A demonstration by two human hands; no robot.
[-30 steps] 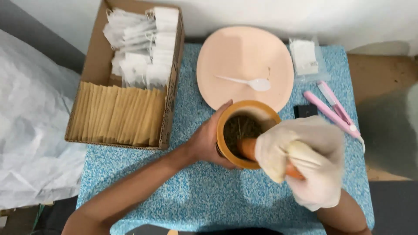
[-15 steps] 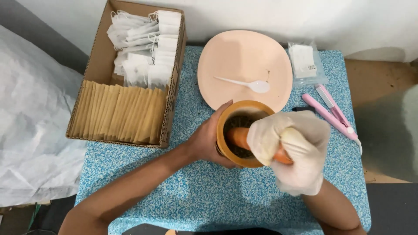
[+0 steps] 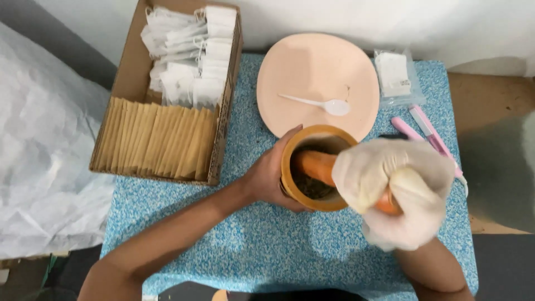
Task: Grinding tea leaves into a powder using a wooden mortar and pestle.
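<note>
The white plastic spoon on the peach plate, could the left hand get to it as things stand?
Probably yes. The left hand is wrapped around the wooden mortar; the white plastic spoon lies uncovered on the round peach plate just beyond, nothing between. It would have to let go first.

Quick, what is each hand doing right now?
Left hand: bare, wrapped around the side of the wooden mortar.
Right hand: in a white glove, closed around the orange pestle, whose end is inside the mortar.
</note>
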